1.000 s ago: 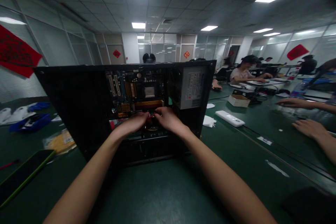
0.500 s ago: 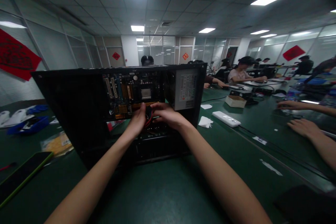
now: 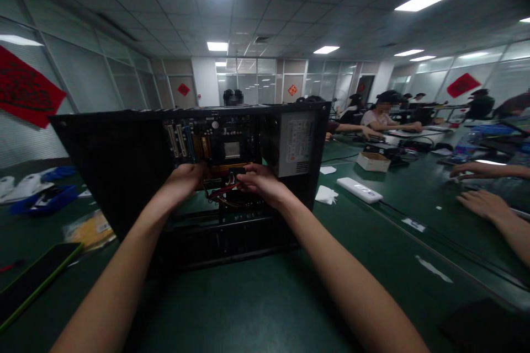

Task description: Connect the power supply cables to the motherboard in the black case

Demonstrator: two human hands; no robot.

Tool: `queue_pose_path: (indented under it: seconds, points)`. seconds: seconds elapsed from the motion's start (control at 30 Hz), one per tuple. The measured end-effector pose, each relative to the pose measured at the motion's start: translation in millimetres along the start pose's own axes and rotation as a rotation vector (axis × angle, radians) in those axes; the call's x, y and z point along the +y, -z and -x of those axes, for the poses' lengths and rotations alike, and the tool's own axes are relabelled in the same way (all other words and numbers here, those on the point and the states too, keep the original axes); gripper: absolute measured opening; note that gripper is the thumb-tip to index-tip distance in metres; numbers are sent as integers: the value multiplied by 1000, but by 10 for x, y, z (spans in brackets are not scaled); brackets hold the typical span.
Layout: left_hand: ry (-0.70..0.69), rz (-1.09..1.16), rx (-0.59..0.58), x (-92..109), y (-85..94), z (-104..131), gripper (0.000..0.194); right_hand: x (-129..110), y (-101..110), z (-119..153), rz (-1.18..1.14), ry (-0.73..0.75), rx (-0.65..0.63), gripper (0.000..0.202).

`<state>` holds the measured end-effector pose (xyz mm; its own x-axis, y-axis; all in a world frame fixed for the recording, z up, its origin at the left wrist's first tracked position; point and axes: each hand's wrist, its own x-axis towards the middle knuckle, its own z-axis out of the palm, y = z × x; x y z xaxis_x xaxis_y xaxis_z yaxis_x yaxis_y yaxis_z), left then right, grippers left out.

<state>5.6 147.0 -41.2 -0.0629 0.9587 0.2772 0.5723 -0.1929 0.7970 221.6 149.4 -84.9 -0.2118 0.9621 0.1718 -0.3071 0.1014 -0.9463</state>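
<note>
- The red cables [image 3: 221, 192] have spread leftward inside the computer case [image 3: 248, 234], apparently being sorted out.
- Your right hand [image 3: 263, 182] pinches a dark connector [image 3: 237, 171].
- Your left hand [image 3: 184, 179] has moved left; its grip can't be told.

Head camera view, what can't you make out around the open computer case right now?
In the head view:
Left hand: its grip is lost in the dark, blurred interior of the computer case.
Dark connector: partly covered by the right hand; type unclear.
Red cables: blurred, ends not traceable.
Power supply label: print too small to read.
Green-edged phone: cut off by the left edge.
</note>
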Motion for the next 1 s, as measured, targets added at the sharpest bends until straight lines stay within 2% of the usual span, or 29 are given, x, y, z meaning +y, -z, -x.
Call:
queue_pose_path:
  seconds: [0.1, 0.2, 0.3, 0.43, 0.63, 0.77, 0.87, 1.0]
  points:
    - [-13, 150, -71, 2, -4, -4, 55, -13, -22, 3, -35, 20, 55, 35]
    - [-32, 166, -89, 15, -46, -14, 52, -23, -41, 16, -45, 32, 52, 38]
    - [-76, -10, -108, 18, -92, -11, 46, -16, -33, 8, 21, 55, 83, 33]
    - [-174, -314, -179, -19, -219, 15, 43, 11, 57, -49, 314, 77, 121, 25]
    - [-171, -409, -314, -95, -506, 39, 39, 45, 185, -72, 738, 93, 124, 21]
    - [-161, -471, -311, -119, -582, 65, 40, 74, 143, -49, 821, 86, 98, 22]
    - [-141, -512, -269, -153, -594, 86, 41, 120, 128, -70, 834, 56, 87, 23]
    - [-78, -572, -286, -189, -599, 101, 38, 198, 151, -121, 917, 54, 73, 22]
